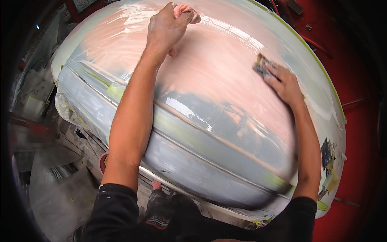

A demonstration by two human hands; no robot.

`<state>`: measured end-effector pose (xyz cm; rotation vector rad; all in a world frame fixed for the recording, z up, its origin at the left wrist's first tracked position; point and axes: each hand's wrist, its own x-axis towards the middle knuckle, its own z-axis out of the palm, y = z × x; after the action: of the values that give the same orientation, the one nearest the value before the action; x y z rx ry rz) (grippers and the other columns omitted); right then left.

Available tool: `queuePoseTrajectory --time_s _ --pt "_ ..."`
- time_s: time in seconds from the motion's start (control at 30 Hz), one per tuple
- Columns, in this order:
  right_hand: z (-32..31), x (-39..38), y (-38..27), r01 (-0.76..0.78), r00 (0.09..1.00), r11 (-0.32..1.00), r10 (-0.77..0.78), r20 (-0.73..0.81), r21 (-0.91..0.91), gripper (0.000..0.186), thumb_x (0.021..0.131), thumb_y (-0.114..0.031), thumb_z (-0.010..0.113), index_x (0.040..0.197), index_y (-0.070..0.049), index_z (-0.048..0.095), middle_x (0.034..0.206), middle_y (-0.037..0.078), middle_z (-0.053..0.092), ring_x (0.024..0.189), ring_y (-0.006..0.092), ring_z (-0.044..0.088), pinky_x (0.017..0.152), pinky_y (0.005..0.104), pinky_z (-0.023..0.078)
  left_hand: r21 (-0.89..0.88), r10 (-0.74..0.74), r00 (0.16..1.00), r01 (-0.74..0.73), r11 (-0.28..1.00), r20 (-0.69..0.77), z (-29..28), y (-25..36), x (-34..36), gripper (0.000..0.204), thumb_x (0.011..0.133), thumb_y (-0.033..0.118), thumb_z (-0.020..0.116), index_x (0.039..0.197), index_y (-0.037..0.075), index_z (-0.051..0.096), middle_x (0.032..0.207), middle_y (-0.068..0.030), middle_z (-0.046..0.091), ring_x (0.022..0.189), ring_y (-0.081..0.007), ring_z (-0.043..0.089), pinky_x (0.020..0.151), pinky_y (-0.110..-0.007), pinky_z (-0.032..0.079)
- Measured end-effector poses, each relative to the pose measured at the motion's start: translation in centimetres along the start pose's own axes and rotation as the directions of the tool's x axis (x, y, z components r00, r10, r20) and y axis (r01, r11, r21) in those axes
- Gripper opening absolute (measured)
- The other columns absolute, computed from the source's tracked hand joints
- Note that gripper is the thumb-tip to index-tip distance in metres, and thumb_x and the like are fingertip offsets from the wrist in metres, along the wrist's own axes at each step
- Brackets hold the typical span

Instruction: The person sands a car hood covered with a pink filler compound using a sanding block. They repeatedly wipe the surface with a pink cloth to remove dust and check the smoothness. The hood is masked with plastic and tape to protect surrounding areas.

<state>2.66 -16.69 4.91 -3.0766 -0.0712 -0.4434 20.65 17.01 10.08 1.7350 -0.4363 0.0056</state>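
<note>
A large curved vehicle body panel [217, 80] fills the view, wet and glossy, coated pink on top and grey along its lower band. My left hand [167, 28] reaches far up the panel and is shut on a pink cloth [186, 10] pressed to the surface. My right hand [284, 82] lies flat on the right side of the panel, holding a small grey sanding block [261, 65] under its fingers. Both forearms come up from the lower edge in black sleeves.
Green masking tape [318, 64] runs along the panel's right rim, with masking paper [336, 133] beyond it. Red bodywork [358, 101] lies to the right. Plastic sheeting and clutter [52, 181] cover the floor on the left. A shoe [158, 201] shows below the panel.
</note>
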Motion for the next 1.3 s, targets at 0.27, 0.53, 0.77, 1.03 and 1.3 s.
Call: queuePoseTrajectory --time_s 0.27,0.53,0.77,1.03,1.3 --pt "-0.7 -2.5 -3.8 0.061 0.997 0.989 -0.067 0.043 0.132 0.046 0.092 -0.032 0.074 0.132 -0.009 0.071 0.138 0.023 0.065 0.126 0.0395 0.063 0.108 0.0418 0.047 0.156 0.139 0.987 -0.125 0.980 -0.079 -1.7 -6.0 3.3 0.032 0.094 0.035 0.061 0.106 0.006 0.068 0.093 -0.0100 0.074 0.083 -0.0219 0.068 0.076 -0.039 0.057" --pt "-1.3 -2.3 2.2 -0.108 0.994 0.983 0.104 0.031 0.150 0.051 0.093 -0.046 0.068 0.135 -0.016 0.069 0.138 0.023 0.064 0.130 0.0398 0.059 0.111 0.0437 0.044 0.231 0.159 0.985 -0.140 0.963 -0.065 1.0 -5.9 4.1 0.041 0.090 0.045 0.065 0.104 0.007 0.072 0.080 -0.0070 0.073 0.076 -0.0205 0.070 0.067 -0.037 0.056" --pt "-1.3 -2.0 0.6 -0.124 0.992 0.989 0.123 0.017 0.078 0.060 0.087 -0.051 0.074 0.133 -0.012 0.071 0.129 0.022 0.068 0.117 0.0406 0.066 0.106 0.0419 0.049 -0.021 0.359 0.933 -0.358 0.933 0.022 -0.7 -7.0 4.3 0.017 0.097 0.021 0.057 0.101 0.006 0.064 0.092 -0.0041 0.072 0.076 -0.0132 0.060 0.068 -0.030 0.050" --pt "-5.4 -13.0 -3.3 -0.138 0.987 0.961 0.113 0.117 0.240 0.055 0.082 -0.035 0.082 0.127 -0.005 0.072 0.128 0.025 0.068 0.119 0.0393 0.066 0.105 0.0406 0.051 0.125 0.280 0.959 -0.272 0.954 -0.050 -0.5 -5.6 3.8 0.024 0.095 0.028 0.060 0.098 0.006 0.068 0.087 -0.0059 0.073 0.075 -0.0165 0.063 0.068 -0.033 0.052" --pt "-4.0 -6.7 2.6 -0.347 0.937 0.929 0.339 0.084 0.126 0.056 0.088 -0.045 0.074 0.126 -0.004 0.072 0.123 0.022 0.072 0.111 0.0350 0.070 0.100 0.0361 0.051 -0.012 0.294 0.955 -0.294 0.956 0.036 0.1 -6.0 3.1 0.018 0.096 0.020 0.057 0.095 0.005 0.067 0.089 -0.0048 0.072 0.073 -0.0101 0.057 0.065 -0.027 0.048"
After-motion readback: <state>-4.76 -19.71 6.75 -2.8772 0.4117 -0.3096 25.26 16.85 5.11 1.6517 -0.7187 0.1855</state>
